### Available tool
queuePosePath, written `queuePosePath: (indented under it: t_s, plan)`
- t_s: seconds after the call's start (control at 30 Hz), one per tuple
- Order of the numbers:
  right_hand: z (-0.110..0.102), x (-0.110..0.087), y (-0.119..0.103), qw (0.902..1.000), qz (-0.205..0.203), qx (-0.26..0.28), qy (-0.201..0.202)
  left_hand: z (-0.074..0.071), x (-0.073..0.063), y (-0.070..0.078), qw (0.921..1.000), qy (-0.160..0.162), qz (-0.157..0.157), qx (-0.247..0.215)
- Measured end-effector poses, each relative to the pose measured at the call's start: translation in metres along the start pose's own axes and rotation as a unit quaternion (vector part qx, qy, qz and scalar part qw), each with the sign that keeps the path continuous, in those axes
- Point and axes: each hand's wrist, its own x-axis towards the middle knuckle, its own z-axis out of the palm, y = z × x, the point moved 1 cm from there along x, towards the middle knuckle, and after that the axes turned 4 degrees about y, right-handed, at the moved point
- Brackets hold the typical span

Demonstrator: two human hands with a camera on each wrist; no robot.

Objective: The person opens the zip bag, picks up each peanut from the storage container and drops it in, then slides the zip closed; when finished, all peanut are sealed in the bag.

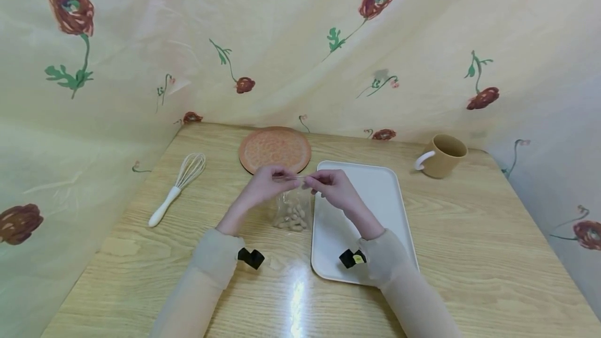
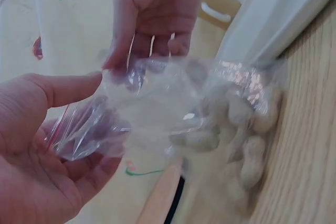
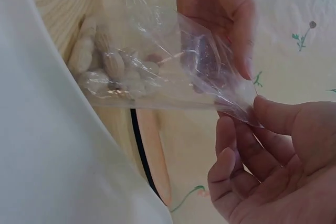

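Note:
A clear plastic zip bag with several unshelled peanuts at its bottom hangs upright just left of the white tray, its lower end at the table. My left hand pinches the bag's top edge from the left, thumb on the near side; a red zip line shows there in the left wrist view. On the other side, my right hand pinches the top corner between thumb and fingers, as the right wrist view shows. Both hands are close together above the peanuts.
A white rectangular tray lies under my right forearm. Behind the hands is a round orange-brown mat. A white-handled whisk lies at left, and a tan mug with a white handle stands at back right. Flowered cloth hangs behind the table.

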Motion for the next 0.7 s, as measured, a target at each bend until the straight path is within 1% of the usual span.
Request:
queuePosePath:
  t_s: [0.1, 0.2, 0.3, 0.47, 0.7]
  plan:
    - [0.002, 0.001, 0.002, 0.9996, 0.009, 0.027, 0.005, 0.004, 0.003, -0.001, 0.9996, 0.016, -0.004, -0.022]
    - [0.003, 0.002, 0.005, 0.9976, 0.022, 0.065, 0.007, 0.006, 0.004, -0.002, 0.9992, 0.03, -0.009, -0.026]
    - [0.003, 0.003, 0.008, 0.9956, 0.034, 0.088, 0.005, 0.007, 0.004, -0.003, 0.9988, 0.033, -0.016, -0.033]
    - [0.007, 0.004, 0.009, 0.9956, 0.031, 0.088, -0.008, 0.007, 0.003, -0.003, 0.9992, 0.015, -0.021, -0.031]
    - [0.013, 0.003, 0.007, 0.997, 0.025, 0.072, -0.011, 0.008, 0.002, -0.003, 0.9998, -0.009, -0.019, 0.0]
